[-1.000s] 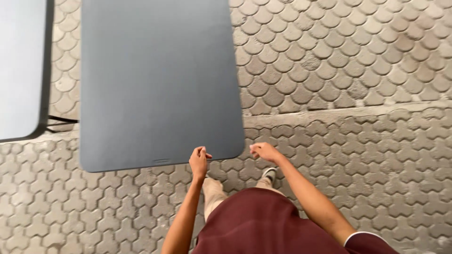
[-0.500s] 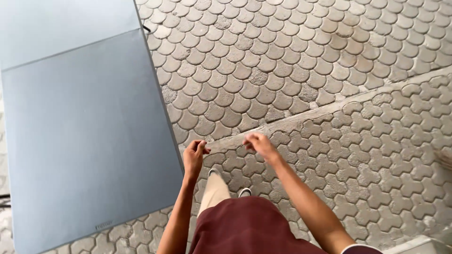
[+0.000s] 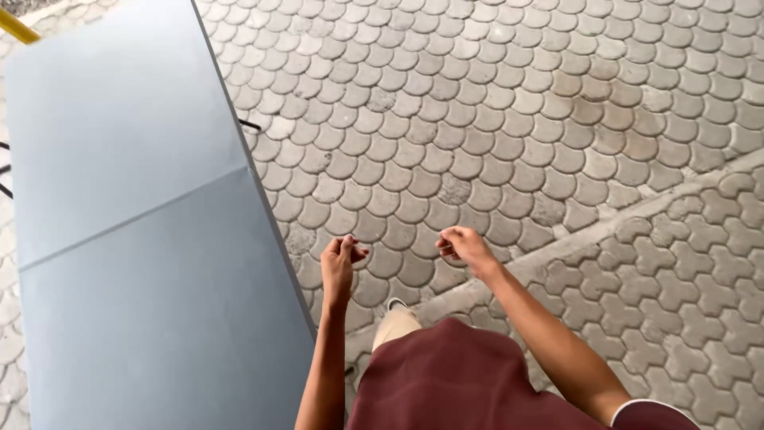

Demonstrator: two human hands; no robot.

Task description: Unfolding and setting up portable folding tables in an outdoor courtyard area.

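My left hand is raised in front of me with its fingers curled in loosely, holding nothing. It hovers just right of the edge of a long grey folding table. My right hand is held up a little to the right, fingers also curled, and it looks empty. Neither hand touches the table. Below the hands I see my maroon top and one light trouser leg with a shoe tip.
The ground is paved with beige scallop-shaped stones; a straight concrete strip crosses it at the right. Dark table legs stick out beside the table. A yellow bar shows at the top left corner.
The view has swung so the table now lies at my left instead of ahead. Both hands have come off the table's near edge and stay raised with curled fingers.
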